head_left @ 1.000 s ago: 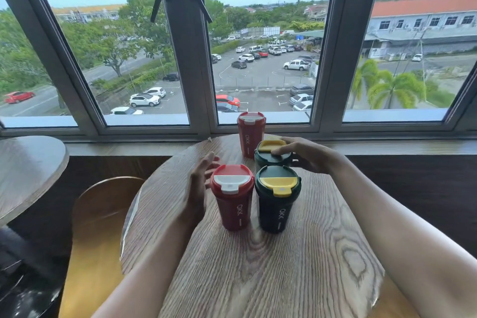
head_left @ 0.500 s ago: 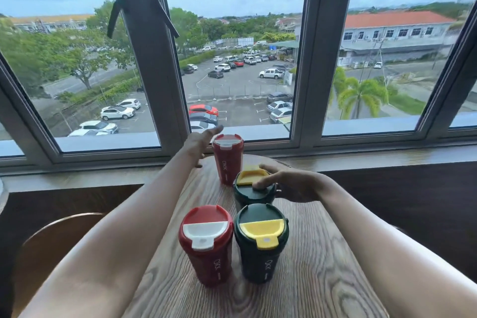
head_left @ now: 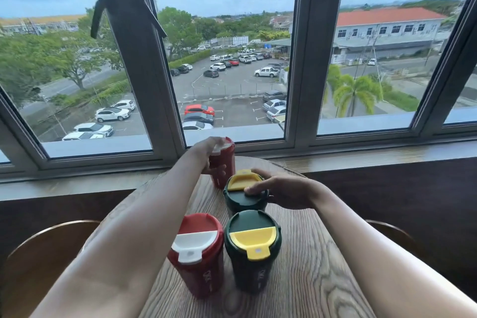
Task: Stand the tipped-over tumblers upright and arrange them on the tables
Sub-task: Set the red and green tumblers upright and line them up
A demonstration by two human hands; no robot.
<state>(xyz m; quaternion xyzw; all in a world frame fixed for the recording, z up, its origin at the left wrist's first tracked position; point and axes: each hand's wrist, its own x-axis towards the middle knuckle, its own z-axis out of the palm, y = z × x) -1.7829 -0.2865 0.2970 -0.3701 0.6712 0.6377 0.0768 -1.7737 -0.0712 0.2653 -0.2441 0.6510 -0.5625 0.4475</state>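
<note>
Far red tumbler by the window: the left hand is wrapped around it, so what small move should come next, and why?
Probably draw the far red tumbler back from the table edge toward the near red tumbler. The left hand already has a grip on it, it stands upright apart from the other three, and the right hand steadies the far green tumbler.

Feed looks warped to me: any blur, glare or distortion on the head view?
Head view: wide-angle bends the window frame; bright daylight outside, no glare on the tumblers; left hand and far red tumbler slightly motion-blurred; near tumblers sharp.
</note>
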